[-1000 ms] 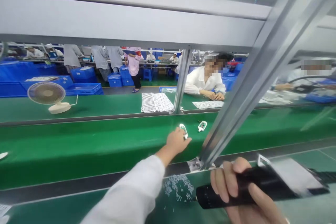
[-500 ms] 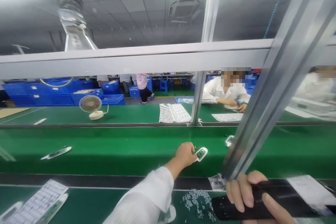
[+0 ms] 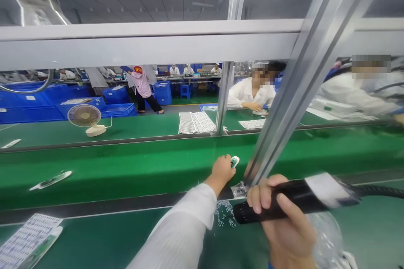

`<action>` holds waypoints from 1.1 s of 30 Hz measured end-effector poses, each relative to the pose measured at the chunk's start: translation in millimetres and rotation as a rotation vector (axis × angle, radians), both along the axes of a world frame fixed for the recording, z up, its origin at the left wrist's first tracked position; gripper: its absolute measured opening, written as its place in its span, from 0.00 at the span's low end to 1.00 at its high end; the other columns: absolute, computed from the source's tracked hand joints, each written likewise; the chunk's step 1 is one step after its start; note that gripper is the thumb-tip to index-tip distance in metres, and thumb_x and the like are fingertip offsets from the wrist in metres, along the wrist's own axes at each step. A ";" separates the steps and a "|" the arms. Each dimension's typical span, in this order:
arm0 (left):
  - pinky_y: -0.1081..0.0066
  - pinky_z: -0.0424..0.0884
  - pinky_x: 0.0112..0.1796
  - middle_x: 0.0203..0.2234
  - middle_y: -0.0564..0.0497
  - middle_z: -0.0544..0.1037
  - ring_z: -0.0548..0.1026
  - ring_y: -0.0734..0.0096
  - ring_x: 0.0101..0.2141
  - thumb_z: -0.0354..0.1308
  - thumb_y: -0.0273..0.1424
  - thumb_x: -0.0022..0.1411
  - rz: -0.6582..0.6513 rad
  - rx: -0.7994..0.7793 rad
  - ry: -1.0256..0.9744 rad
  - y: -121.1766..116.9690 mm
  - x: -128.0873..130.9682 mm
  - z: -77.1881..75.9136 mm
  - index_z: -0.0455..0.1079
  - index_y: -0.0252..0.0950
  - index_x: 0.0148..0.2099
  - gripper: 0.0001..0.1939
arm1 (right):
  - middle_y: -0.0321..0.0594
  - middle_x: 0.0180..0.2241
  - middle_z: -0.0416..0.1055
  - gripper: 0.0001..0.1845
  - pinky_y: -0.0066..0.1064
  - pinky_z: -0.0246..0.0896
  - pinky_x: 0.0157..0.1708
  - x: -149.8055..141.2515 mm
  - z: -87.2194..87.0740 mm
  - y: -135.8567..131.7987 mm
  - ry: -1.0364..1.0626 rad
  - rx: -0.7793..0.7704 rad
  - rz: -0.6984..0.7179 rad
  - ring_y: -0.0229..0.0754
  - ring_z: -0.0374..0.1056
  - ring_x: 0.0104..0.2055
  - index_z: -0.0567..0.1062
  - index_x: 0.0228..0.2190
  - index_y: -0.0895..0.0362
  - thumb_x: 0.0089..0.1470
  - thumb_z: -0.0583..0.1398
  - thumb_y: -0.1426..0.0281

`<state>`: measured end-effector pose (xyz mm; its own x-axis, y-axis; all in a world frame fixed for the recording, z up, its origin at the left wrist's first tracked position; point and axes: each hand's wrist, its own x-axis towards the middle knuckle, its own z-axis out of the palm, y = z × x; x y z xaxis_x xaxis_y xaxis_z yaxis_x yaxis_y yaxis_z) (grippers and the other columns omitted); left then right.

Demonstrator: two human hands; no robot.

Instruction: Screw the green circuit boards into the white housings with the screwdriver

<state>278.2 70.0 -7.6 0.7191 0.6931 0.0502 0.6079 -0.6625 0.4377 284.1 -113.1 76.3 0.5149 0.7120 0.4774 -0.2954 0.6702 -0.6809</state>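
Note:
My left hand (image 3: 221, 170) reaches out over the green conveyor belt (image 3: 126, 168), its fingers closed on a small white device with a green board (image 3: 234, 161). The white sleeve of that arm runs down to the bottom edge. My right hand (image 3: 280, 222) is wrapped round a black electric screwdriver (image 3: 284, 201) that lies level, with a white label near its cable end. A heap of small screws (image 3: 224, 213) lies on the near bench between the two hands.
A slanted aluminium post (image 3: 293, 88) stands just right of my left hand, with a horizontal rail (image 3: 142, 46) overhead. Another white device (image 3: 50, 180) lies on the belt at left. A label sheet (image 3: 28, 239) sits bottom left. A small fan (image 3: 85, 118) and seated workers (image 3: 252, 92) are across the line.
My left hand has stayed on the small white device, which now sits closer to the slanted post. The right hand with the screwdriver has risen and shifted left. The camera tilted down slightly.

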 end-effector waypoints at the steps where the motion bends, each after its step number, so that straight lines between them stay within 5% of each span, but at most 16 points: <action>1: 0.60 0.71 0.49 0.46 0.39 0.78 0.76 0.52 0.49 0.61 0.30 0.63 -0.005 0.004 -0.005 -1.2 3.5 0.3 0.68 0.32 0.53 0.17 | 0.34 0.21 0.64 0.07 0.31 0.61 0.24 0.2 -0.9 0.2 -0.004 -0.005 -0.004 0.38 0.64 0.21 0.77 0.38 0.52 0.59 0.62 0.63; 4: 0.63 0.73 0.46 0.44 0.41 0.79 0.77 0.55 0.46 0.63 0.29 0.60 -0.009 0.013 -0.032 2.8 -15.5 5.3 0.69 0.33 0.52 0.17 | 0.34 0.21 0.64 0.07 0.32 0.61 0.24 1.1 -2.5 0.4 -0.008 -0.038 -0.023 0.39 0.64 0.21 0.77 0.37 0.52 0.58 0.63 0.64; 6: 0.65 0.73 0.46 0.43 0.43 0.79 0.78 0.57 0.45 0.65 0.31 0.59 0.010 0.027 -0.061 9.3 -57.9 11.7 0.70 0.35 0.50 0.17 | 0.35 0.21 0.65 0.07 0.33 0.63 0.25 0.6 -2.5 1.5 -0.014 -0.067 -0.036 0.40 0.65 0.22 0.77 0.36 0.53 0.57 0.64 0.63; 11: 0.61 0.73 0.49 0.44 0.43 0.79 0.77 0.56 0.46 0.61 0.31 0.60 0.242 0.099 -0.110 -1.4 -246.4 23.1 0.70 0.36 0.49 0.14 | 0.37 0.25 0.69 0.09 0.38 0.68 0.34 -17.9 3.5 18.2 -0.055 -0.125 -0.088 0.45 0.69 0.29 0.77 0.34 0.53 0.50 0.70 0.65; 15: 0.54 0.74 0.49 0.44 0.43 0.79 0.77 0.54 0.45 0.55 0.34 0.64 0.513 0.167 -0.114 -43.4 -397.9 4.8 0.69 0.37 0.48 0.12 | 0.34 0.23 0.69 0.12 0.36 0.66 0.29 -53.6 12.8 40.1 -0.061 -0.120 -0.137 0.42 0.68 0.25 0.77 0.35 0.53 0.46 0.70 0.69; 19: 0.54 0.75 0.46 0.41 0.43 0.80 0.79 0.51 0.42 0.55 0.41 0.64 0.655 0.225 -0.070 -70.8 -477.4 -23.2 0.68 0.38 0.49 0.15 | 0.30 0.21 0.67 0.15 0.32 0.61 0.22 -78.6 11.2 54.8 -0.176 -0.198 -0.143 0.39 0.65 0.20 0.77 0.38 0.55 0.47 0.71 0.69; 23: 0.49 0.72 0.51 0.46 0.42 0.78 0.76 0.46 0.48 0.56 0.45 0.64 0.580 0.348 -0.126 -81.9 -463.9 -27.3 0.69 0.40 0.48 0.17 | 0.30 0.18 0.67 0.11 0.30 0.60 0.23 -84.6 -3.6 60.6 -0.248 -0.279 -0.141 0.38 0.64 0.19 0.76 0.35 0.56 0.50 0.70 0.68; 30: 0.56 0.68 0.52 0.47 0.47 0.78 0.74 0.55 0.50 0.61 0.40 0.66 0.143 0.113 -0.321 -86.1 -308.6 -15.4 0.70 0.40 0.50 0.14 | 0.30 0.19 0.66 0.10 0.31 0.59 0.23 -103.0 -19.5 65.8 -0.222 -0.297 -0.015 0.38 0.64 0.19 0.74 0.34 0.55 0.52 0.69 0.68; 33: 0.58 0.69 0.48 0.46 0.47 0.78 0.74 0.56 0.47 0.66 0.41 0.62 0.034 0.026 -0.301 -80.6 -269.2 -18.4 0.70 0.39 0.50 0.18 | 0.29 0.19 0.66 0.10 0.32 0.60 0.23 -110.3 -18.1 64.3 -0.240 -0.293 0.009 0.38 0.64 0.19 0.73 0.35 0.55 0.52 0.68 0.68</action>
